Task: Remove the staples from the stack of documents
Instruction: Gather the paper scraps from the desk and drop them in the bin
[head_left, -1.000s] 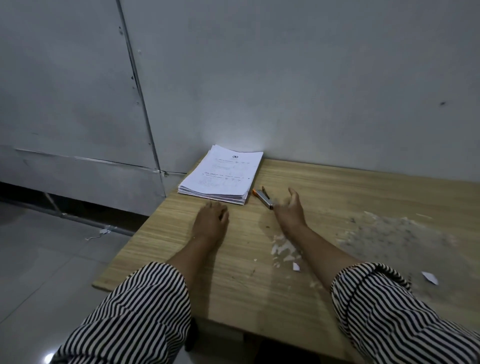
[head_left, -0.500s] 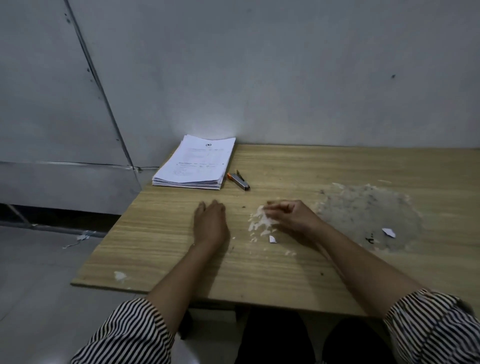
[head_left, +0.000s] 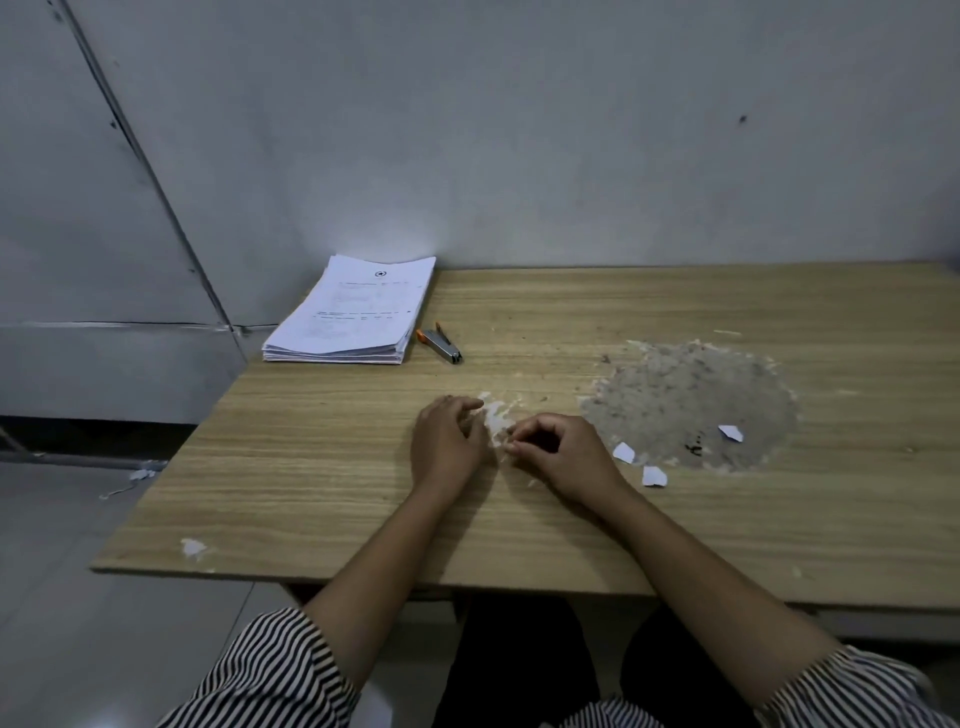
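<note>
- Stack of documents lies at the far left corner of the desk, its far edge against the wall and its left side along the desk's left edge
- Staple remover, grey metal with an orange end, lies flat just right of the stack, close to it; contact cannot be judged
- Left hand rests on the desk mid-surface, fingers loosely curled, holding nothing visible
- Right hand rests just beside the left; its grip is curled, fingertips drawn together toward the thumb; whether anything is pinched is too small to tell
- Patch of white flecks sits on the wood between and just beyond the two hands
- Both hands are well apart from the stack and the remover; bare wood lies between them
- Near edge of the desk runs below the forearms; a white scuff marks the near left corner
- Worn patch, grey and rough where the wood finish is gone, lies right of the right hand
- Three small paper scraps lie at the patch's near rim and on it
- Far right of the desk is open wood up to the wall
- Wall is plain grey, with a panel seam slanting down at the left
- Pale tiled floor shows left of the desk
- Striped sleeves are pushed up both forearms
</note>
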